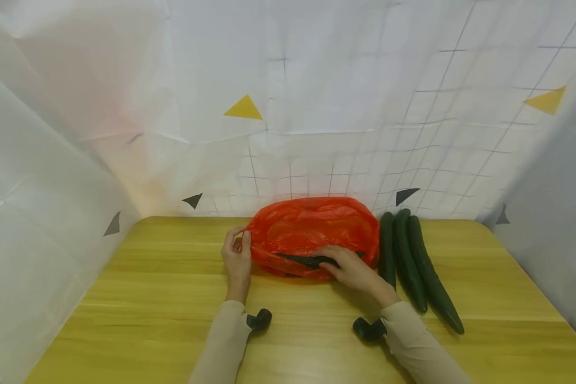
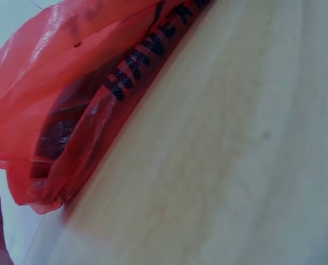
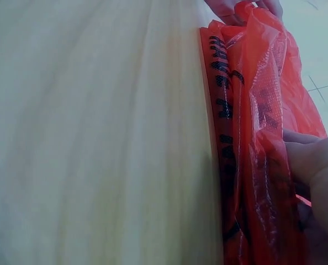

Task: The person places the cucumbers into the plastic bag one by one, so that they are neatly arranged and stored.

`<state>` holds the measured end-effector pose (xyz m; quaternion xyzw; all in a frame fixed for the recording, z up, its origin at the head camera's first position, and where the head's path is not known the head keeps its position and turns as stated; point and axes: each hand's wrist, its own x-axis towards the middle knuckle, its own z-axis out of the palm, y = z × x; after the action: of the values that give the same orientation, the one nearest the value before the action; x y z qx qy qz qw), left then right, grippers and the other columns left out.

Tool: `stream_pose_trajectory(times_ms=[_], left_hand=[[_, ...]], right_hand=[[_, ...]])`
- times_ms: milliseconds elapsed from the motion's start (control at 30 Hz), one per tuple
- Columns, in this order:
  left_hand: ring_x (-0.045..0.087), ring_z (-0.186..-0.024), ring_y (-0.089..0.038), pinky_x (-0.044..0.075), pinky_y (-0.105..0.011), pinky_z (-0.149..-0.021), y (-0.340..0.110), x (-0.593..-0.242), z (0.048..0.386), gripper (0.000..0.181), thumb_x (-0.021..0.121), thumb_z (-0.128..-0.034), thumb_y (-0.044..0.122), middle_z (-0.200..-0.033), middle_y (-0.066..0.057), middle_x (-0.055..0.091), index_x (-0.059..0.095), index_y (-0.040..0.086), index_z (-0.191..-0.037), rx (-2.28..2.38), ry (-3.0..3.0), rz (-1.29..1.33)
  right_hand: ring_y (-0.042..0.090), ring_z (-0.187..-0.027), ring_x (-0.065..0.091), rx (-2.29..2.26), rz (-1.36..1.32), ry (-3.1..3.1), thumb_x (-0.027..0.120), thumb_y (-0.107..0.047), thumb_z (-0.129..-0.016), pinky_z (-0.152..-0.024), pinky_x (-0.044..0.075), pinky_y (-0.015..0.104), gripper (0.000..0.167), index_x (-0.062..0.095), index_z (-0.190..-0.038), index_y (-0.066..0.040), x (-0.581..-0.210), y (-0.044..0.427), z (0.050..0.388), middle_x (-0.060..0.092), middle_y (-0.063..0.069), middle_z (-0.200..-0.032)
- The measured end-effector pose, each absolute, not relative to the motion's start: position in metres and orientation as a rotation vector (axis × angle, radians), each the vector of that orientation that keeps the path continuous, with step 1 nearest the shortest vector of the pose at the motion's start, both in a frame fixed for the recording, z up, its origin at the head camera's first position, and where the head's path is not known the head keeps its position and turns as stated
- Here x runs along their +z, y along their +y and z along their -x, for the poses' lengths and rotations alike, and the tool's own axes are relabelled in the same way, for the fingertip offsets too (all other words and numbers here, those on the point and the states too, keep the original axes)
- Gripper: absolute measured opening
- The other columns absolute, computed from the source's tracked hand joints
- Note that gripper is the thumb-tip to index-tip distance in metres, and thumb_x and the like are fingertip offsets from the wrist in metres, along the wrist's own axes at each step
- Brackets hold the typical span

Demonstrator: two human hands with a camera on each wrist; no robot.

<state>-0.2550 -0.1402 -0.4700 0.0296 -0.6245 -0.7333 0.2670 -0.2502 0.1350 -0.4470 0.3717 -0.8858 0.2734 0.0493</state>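
Observation:
A red plastic bag (image 1: 317,213) lies on the table with its mouth spread wide. My left hand (image 1: 236,261) pinches the bag's left edge between thumb and fingers. Inside the mouth, a dark green cucumber (image 1: 295,258) lies crosswise near the front rim. My right hand (image 1: 352,269) reaches over that rim and grips the cucumber, thumb in front and fingers behind. Black printed letters run along the bag's front (image 2: 136,63) in the left wrist view. In the right wrist view the bag's folds (image 3: 269,110) hide the cucumber, and part of the right hand (image 3: 324,171) shows beside them.
Three cucumbers (image 1: 408,261) lie side by side just right of the bag, pointing away from me. The wooden table (image 1: 149,298) ends at white sheets (image 1: 211,165) at the back and sides. Dark wrist-worn devices (image 1: 260,320) project from both sleeves.

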Motion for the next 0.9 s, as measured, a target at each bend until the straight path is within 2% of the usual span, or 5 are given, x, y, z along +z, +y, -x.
stream_pose_trajectory(times_ms=[167, 367, 633, 733, 900], left_hand=[[0.056, -0.077, -0.009, 0.047, -0.015, -0.067, -0.140, -0.473, 0.258, 0.032, 0.061, -0.0916, 0.028, -0.104, -0.003, 0.059, 0.061, 0.006, -0.114, -1.940, -1.763, -0.079], [0.055, -0.084, -0.012, 0.046, -0.016, -0.068, -0.140, -0.474, 0.258, 0.037, 0.059, -0.0916, 0.038, -0.106, -0.003, 0.059, 0.060, 0.013, -0.119, -1.940, -1.870, -0.114], [0.052, -0.097, -0.014, 0.043, -0.016, -0.079, -0.138, -0.473, 0.257, 0.037, 0.058, -0.0930, 0.036, -0.118, -0.005, 0.059, 0.060, 0.013, -0.123, -1.937, -1.922, -0.129], [0.051, -0.095, -0.014, 0.043, -0.016, -0.077, -0.139, -0.472, 0.258, 0.036, 0.058, -0.0933, 0.035, -0.117, -0.003, 0.058, 0.060, 0.014, -0.123, -1.952, -1.913, -0.131], [0.052, -0.084, -0.013, 0.044, -0.015, -0.065, -0.140, -0.470, 0.258, 0.030, 0.058, -0.0940, 0.027, -0.106, 0.000, 0.058, 0.060, 0.016, -0.122, -2.020, -1.860, -0.137]], right_hand=[[0.019, -0.117, 0.057, 0.865, -1.095, -2.741, 0.063, -0.017, -0.090, -0.101, 0.044, 0.042, 0.034, 0.061, -0.124, -0.016, -0.449, 0.136, 0.251, 0.062, -0.001, -0.123], [0.018, -0.118, 0.056, 0.878, -1.086, -2.735, 0.064, -0.018, -0.090, -0.102, 0.043, 0.043, 0.034, 0.061, -0.124, -0.017, -0.450, 0.137, 0.249, 0.062, -0.003, -0.123], [0.018, -0.119, 0.055, 0.852, -1.079, -2.739, 0.063, -0.018, -0.091, -0.102, 0.043, 0.042, 0.033, 0.060, -0.124, -0.017, -0.450, 0.140, 0.243, 0.061, -0.003, -0.124], [0.017, -0.116, 0.056, 0.856, -1.083, -2.712, 0.062, -0.018, -0.091, -0.100, 0.045, 0.041, 0.031, 0.061, -0.122, -0.016, -0.448, 0.142, 0.243, 0.062, -0.003, -0.121], [0.015, -0.109, 0.059, 0.869, -1.089, -2.650, 0.064, -0.017, -0.090, -0.096, 0.047, 0.041, 0.029, 0.063, -0.119, -0.014, -0.440, 0.150, 0.246, 0.065, -0.001, -0.115]])
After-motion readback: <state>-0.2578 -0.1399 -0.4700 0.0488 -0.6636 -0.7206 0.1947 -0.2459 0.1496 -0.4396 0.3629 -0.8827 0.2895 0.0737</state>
